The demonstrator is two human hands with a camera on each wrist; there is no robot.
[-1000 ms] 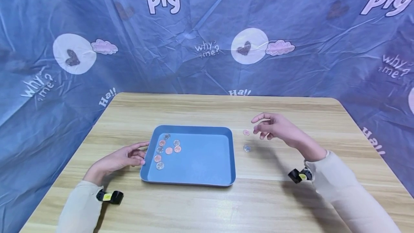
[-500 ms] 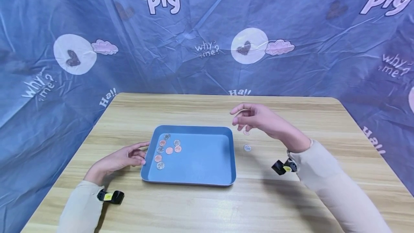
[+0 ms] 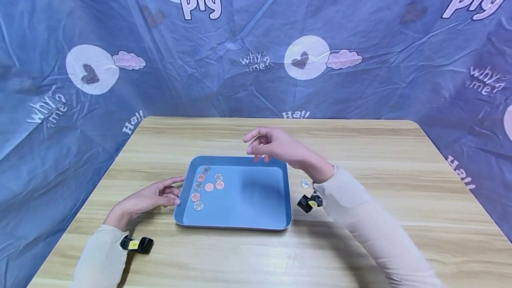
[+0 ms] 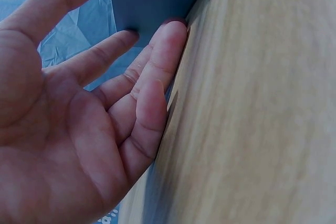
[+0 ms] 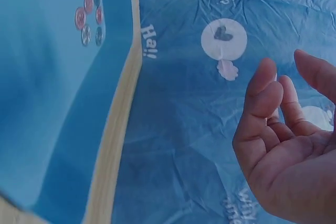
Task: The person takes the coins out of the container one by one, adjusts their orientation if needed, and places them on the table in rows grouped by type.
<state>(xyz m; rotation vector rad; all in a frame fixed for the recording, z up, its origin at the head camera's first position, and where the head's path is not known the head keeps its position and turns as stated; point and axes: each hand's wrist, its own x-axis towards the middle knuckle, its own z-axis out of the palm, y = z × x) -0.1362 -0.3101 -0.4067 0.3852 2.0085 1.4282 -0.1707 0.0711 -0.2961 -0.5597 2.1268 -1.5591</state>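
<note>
A blue rectangular tray [image 3: 256, 226] lies on the table with several silver and copper coins near its left side, including a silver coin [image 3: 198, 206] and a copper coin [image 3: 209, 187]. My left hand [image 3: 150, 197] touches the tray's left wall with its fingertips, fingers fairly relaxed. Over the tray's far right edge hovers my right hand [image 3: 276, 146], fingers bent and thumb drawn near them. No coin shows in the right hand [image 5: 294, 150], though the spaces between some fingers are hidden. One silver coin [image 3: 306, 183] lies on the table right of the tray.
The wooden table [image 3: 360, 146] extends round the tray. A blue printed cloth [image 3: 256, 88] hangs behind and at both sides. My right forearm crosses above the table's right part.
My right hand has travelled left from beside the loose coins to above the tray. The copper coin right of the tray is now covered from view. Left hand and tray stay put.
</note>
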